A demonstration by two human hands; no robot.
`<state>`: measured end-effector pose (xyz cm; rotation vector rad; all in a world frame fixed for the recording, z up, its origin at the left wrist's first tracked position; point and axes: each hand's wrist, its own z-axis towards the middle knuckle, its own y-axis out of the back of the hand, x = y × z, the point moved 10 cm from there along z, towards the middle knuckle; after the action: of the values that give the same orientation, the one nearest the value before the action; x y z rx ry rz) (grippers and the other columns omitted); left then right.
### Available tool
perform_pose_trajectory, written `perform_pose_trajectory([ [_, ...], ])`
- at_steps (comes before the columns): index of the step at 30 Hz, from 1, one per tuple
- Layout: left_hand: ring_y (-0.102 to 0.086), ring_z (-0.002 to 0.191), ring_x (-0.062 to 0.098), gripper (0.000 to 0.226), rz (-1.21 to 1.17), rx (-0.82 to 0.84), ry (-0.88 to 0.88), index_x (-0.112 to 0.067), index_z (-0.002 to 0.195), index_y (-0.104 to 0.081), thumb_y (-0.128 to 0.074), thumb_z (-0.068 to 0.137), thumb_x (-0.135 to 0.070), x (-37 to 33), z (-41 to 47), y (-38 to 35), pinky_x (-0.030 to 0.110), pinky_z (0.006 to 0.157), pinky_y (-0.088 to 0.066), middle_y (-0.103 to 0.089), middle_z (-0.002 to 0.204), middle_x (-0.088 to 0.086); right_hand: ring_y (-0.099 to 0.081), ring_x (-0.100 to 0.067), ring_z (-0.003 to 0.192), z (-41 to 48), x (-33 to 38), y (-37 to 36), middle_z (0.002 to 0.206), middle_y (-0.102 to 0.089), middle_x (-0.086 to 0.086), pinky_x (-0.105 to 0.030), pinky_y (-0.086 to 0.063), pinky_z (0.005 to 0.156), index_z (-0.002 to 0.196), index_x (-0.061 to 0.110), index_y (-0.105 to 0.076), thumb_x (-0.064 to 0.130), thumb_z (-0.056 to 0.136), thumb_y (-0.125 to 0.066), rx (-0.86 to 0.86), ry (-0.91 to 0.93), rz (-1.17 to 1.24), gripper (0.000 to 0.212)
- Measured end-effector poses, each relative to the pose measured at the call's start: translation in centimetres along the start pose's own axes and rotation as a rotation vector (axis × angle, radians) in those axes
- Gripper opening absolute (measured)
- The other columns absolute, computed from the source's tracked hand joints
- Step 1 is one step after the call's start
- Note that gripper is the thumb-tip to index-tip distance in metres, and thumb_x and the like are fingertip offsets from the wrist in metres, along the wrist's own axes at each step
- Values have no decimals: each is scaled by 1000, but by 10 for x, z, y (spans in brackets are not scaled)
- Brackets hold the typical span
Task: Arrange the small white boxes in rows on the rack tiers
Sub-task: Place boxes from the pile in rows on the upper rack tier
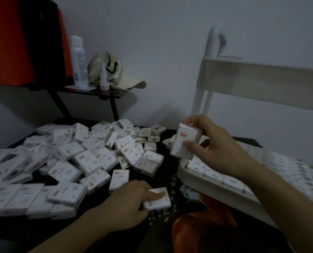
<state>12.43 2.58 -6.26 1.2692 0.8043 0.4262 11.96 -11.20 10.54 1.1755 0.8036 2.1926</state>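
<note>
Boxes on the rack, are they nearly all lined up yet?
Not yet. Done: rows of boxes already cover much of the rack tier. In hand: the right hand grips a white box over the tier's near corner, and the left hand touches a flat box on the dark surface. Left: a big loose pile waits beside the rack.

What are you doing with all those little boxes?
A person is putting small white boxes onto a rack. The right hand holds an upright box just above the corner of the rack tier, where rows of boxes already sit packed together. The left hand is picking up a flat box near the front. A big loose pile of boxes waits on the dark surface to the left.
</note>
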Motion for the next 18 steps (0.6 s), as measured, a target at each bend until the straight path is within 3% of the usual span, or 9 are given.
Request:
perform_pose_trajectory([
  [3, -46, 110, -6, 41, -223, -43, 24, -49, 128, -55, -64, 91, -32, 3, 14, 12, 13, 93, -41, -48, 122, -22, -62, -2, 94, 5, 32, 49, 109, -57, 14, -19, -54, 71, 129, 39, -39, 21, 90, -64, -161, 100, 68, 50],
  [5, -53, 106, -8, 35, -324, -120, 29, -49, 117, -63, -70, 87, -32, -1, 28, 40, 13, 92, -44, -54, 119, -26, -65, -7, 93, 8, 56, 84, 107, -61, 9, -23, -56, 69, 128, 33, -39, 21, 88, -65, -290, 193, 108, 49],
  [8, -68, 88, 5, 23, -489, -236, 33, -43, 100, -72, -71, 86, -24, -15, 44, 99, 30, 80, -58, -66, 109, -22, -66, -12, 89, 11, 87, 129, 104, -61, 3, -26, -58, 64, 122, 26, -40, 23, 87, -66, -424, 294, 82, 44],
  [11, -71, 76, 22, 17, -516, -284, 9, -36, 95, -73, -68, 87, -21, -33, 52, 157, 40, 72, -59, -70, 105, 1, -64, -11, 90, 14, 102, 173, 103, -59, 2, -28, -58, 62, 123, 23, -41, 21, 89, -65, -563, 343, -39, 41],
  [13, -69, 75, 33, 15, -483, -352, -5, -36, 92, -70, -65, 83, -25, -45, 53, 197, 44, 70, -59, -71, 95, 14, -63, -11, 90, 24, 95, 200, 102, -59, 7, -32, -58, 68, 123, 23, -43, 21, 89, -66, -625, 299, -96, 41],
  [18, -70, 69, 9, 15, -457, -636, -121, -21, 87, -68, -59, 91, -9, -78, 54, 293, 25, 58, -57, -71, 94, -2, -62, -15, 86, 64, 55, 232, 107, -59, 8, -41, -57, 77, 115, 27, -54, 17, 86, -69, -606, 69, -225, 34],
])
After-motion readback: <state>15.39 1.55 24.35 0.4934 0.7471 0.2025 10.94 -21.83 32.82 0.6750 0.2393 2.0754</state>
